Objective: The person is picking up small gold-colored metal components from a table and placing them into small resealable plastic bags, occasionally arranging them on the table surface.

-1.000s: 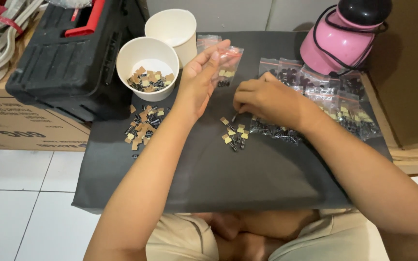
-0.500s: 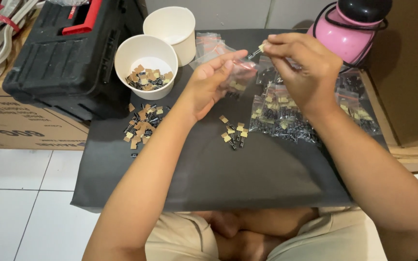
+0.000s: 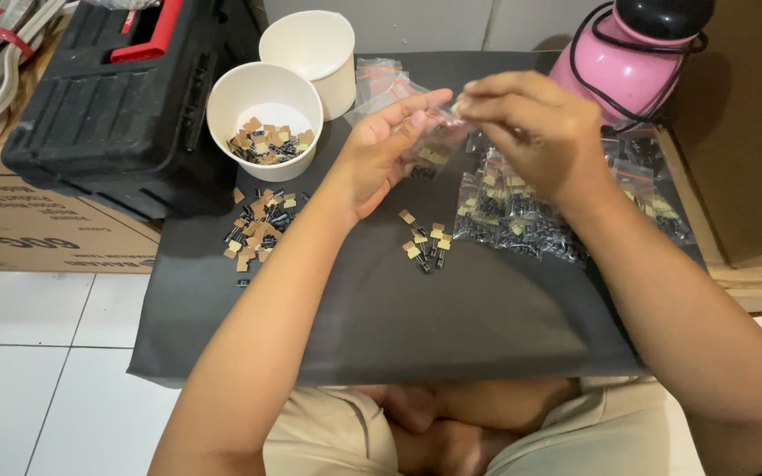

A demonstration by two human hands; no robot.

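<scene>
The left hand [image 3: 372,159] holds a small clear zip bag [image 3: 429,145] pinched in its grip, above the dark desk [image 3: 451,317] at about 12 o'clock. The right hand [image 3: 531,132] has its fingertips together on a small taped component [image 3: 458,106] at the bag's mouth. Many filled bags [image 3: 522,216] lie at 2 o'clock. Loose components are left: a few [image 3: 425,242] at the centre, a pile [image 3: 257,231] at 10 o'clock, more in a white paper cup [image 3: 264,119].

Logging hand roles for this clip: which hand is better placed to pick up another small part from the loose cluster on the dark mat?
Right. The right hand hangs nearer the small cluster of tan-tagged black parts; the left hand holds the small clear plastic bag.
</scene>
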